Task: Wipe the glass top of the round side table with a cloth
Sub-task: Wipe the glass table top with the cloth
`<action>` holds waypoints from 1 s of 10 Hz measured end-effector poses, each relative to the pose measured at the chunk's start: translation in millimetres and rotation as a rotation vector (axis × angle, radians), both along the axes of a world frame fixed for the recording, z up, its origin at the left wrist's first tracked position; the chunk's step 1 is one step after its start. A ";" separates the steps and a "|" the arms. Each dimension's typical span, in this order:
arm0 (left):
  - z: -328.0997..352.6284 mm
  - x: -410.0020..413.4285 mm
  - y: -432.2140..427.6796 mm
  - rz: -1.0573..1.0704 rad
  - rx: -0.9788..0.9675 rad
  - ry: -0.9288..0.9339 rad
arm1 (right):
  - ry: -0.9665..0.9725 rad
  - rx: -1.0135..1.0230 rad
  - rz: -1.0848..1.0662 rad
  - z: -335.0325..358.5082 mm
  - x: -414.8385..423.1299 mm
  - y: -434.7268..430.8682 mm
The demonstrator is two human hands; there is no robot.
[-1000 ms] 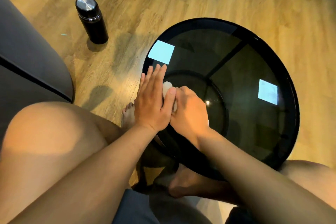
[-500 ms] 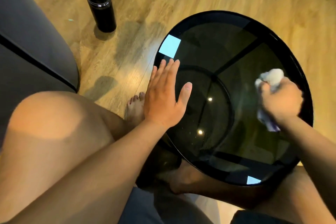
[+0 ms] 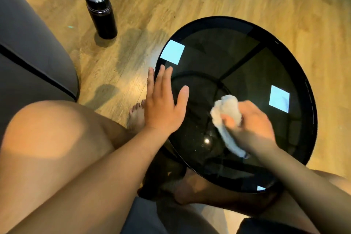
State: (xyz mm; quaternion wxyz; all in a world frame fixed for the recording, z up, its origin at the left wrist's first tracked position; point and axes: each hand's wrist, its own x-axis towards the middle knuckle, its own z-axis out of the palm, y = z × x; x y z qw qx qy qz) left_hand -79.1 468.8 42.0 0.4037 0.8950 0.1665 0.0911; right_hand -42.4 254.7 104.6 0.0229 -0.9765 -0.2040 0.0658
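- Right hand [image 3: 252, 121], fingers clamped on the white cloth [image 3: 227, 118], rubbed mid-glass.
- Left hand [image 3: 163, 104], fingers apart, lay flat on the desk [image 3: 303, 74].
- Specks remained near the front; wiping looked unfinished.

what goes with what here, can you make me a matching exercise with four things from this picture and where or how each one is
Things:
1. left hand
2. right hand
3. cloth
4. black bottle

Places or states:
A. standing upright on the wooden floor
B. open and flat on the table's left edge
C. bunched up white on the glass top
D. closed around the cloth

Pairs: 1-B, 2-D, 3-C, 4-A
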 end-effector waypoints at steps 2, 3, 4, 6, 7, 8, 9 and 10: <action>2.0 3.2 -1.1 -0.127 0.205 -0.055 | -0.096 -0.089 -0.537 11.9 49.1 -120.5; 0.8 2.8 0.9 -0.133 0.226 -0.067 | -0.158 0.020 -0.543 -2.0 71.6 -45.3; 1.9 2.4 1.5 -0.114 0.192 -0.075 | -0.182 0.042 -0.371 -10.1 77.3 30.7; 7.0 -0.8 -1.8 -0.098 0.093 -0.159 | 0.095 0.254 0.081 -3.9 -0.6 109.6; 5.6 -1.3 -0.5 -0.126 0.126 -0.127 | 0.073 0.118 -0.030 -3.4 -21.4 26.8; 4.7 -0.7 0.3 -0.133 0.139 -0.111 | 0.043 0.003 -0.261 5.0 -13.1 -39.5; 4.6 0.2 0.2 -0.153 0.156 -0.088 | -0.045 -0.037 -0.522 15.9 38.1 -103.7; 5.5 -0.4 0.4 -0.172 0.178 -0.062 | -0.049 -0.015 -0.645 5.1 85.4 -132.8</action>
